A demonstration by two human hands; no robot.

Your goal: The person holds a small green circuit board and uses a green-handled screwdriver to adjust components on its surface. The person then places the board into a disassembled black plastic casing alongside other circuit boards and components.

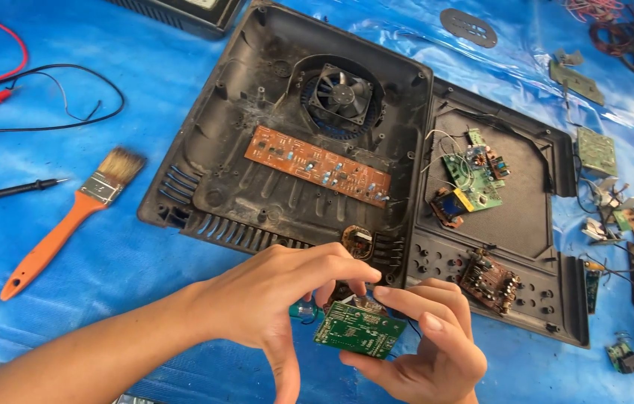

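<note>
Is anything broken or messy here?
Yes. The black plastic casing lies opened up, dusty inside, its fan bare. Loose circuit boards and snipped parts are scattered on the blue sheet. Both hands, left hand and right hand, hold a green board.

I see open blue surface (145, 247) along the near left, broken only by the orange paintbrush (70, 217) and the black probe (10, 191). Straight ahead the black casing (220, 150) blocks me; the right edge is crowded with small boards (616, 217) and wire scraps.
</note>
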